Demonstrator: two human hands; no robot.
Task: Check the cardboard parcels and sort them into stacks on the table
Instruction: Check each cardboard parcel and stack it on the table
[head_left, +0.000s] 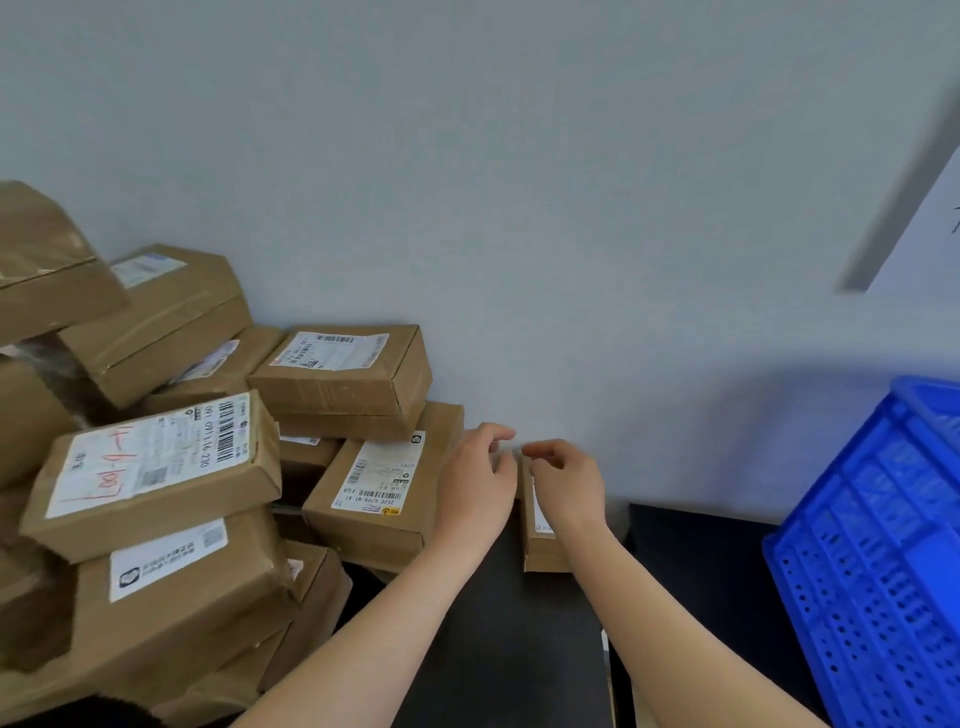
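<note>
- Against the grey wall (571, 208), at the back of the counter (509, 649), both hands meet at one little box.
- On the left is a big pile of parcels (156, 467). They are brown cardboard boxes with white labels, heaped up and leaning on each other, not in neat stacks.
- On the right stands a blue crate (872, 561) with holes in its side. What is inside it is hidden.
- One parcel with a white label (374, 488) leans at the right edge of the pile, just beside the left hand (475, 488).
- A small parcel (540, 556) lies on the dark counter, close to the wall, between the pile and the crate. It is apart from the pile.
- I think the step now is setting this small parcel in its place, maybe to start a stack, with lots of boxes left to sort.
- The right hand (569, 486) lies on top of the small parcel. Its fingers (545, 451) are curled down over the far end, so it seems to grip the box.
- The left hand's fingers (496, 432) are bent and close to the box's left side. They are blurry, so I cannot tell if they hold it or only touch it.
- Next, I think the hands need to let go softly and reach left for another box, lifting from the top so the pile does not slide.
</note>
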